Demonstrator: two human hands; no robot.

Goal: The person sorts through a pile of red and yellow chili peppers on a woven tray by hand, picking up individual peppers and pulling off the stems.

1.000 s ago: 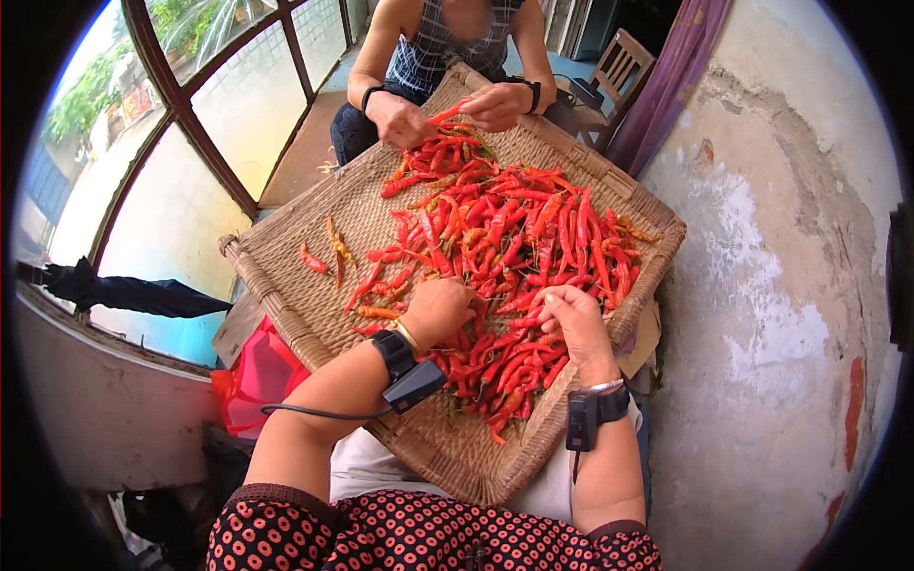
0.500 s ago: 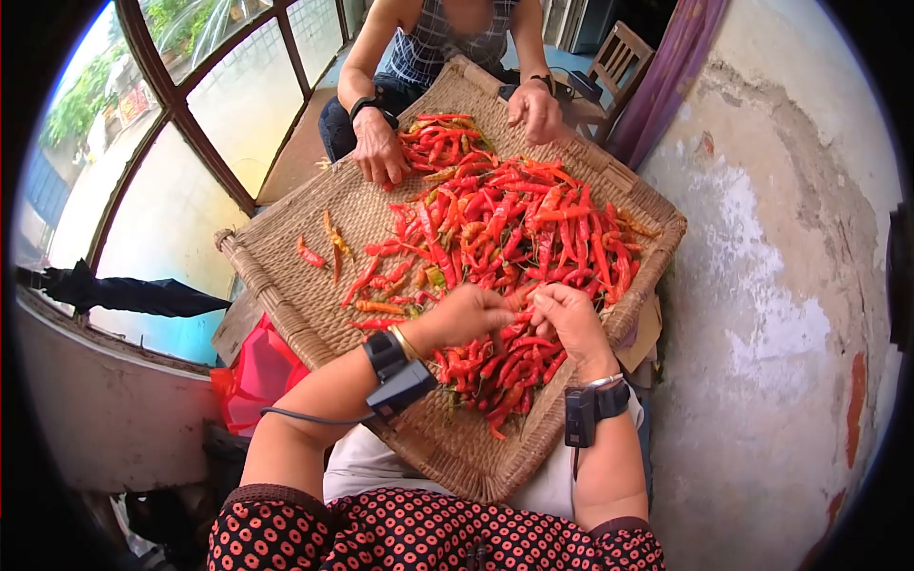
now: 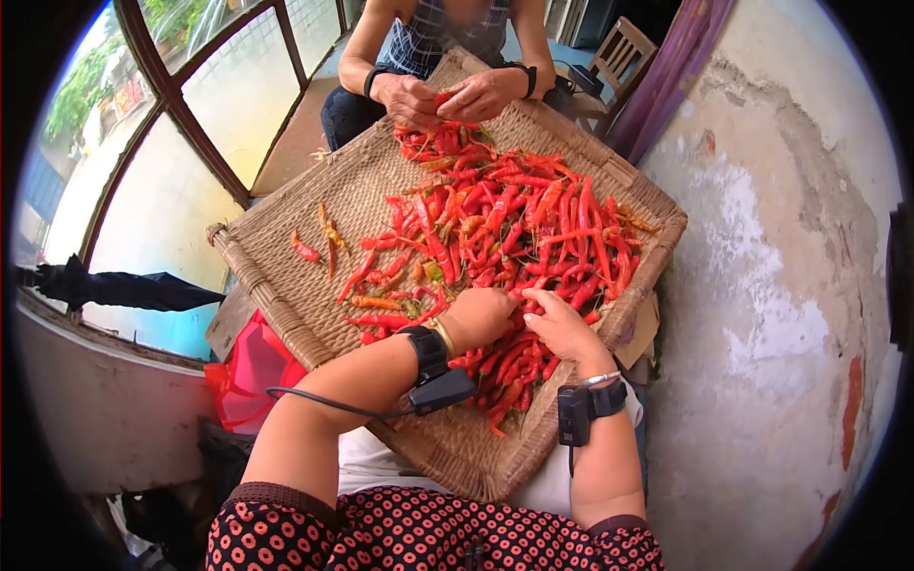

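Red chilli peppers point(image 3: 505, 214) lie heaped on a square woven tray point(image 3: 276, 243), with a smaller bunch toward its near corner. Both of my hands meet over the near part of the heap. My left hand point(image 3: 478, 319) is curled palm down, its fingertips hidden among the peppers; what it grips cannot be made out. Close beside it, my right hand point(image 3: 564, 328) has its thumb and forefinger bent around a red chilli pepper point(image 3: 521, 303) at the heap's surface. A few orange and yellowish peppers point(image 3: 330, 231) lie apart on the left of the tray.
Across the tray, another person's hands point(image 3: 443, 100) hold a red pepper above a small pile. A rough plaster wall point(image 3: 762, 285) stands on the right, windows on the left. A folded black umbrella point(image 3: 143, 288) and a red plastic bag point(image 3: 252, 376) are at the left.
My hands have come down from just above the heap into the peppers, the left moving right. The other person's hands have drawn together and lifted a pepper. The tray has shifted slightly.
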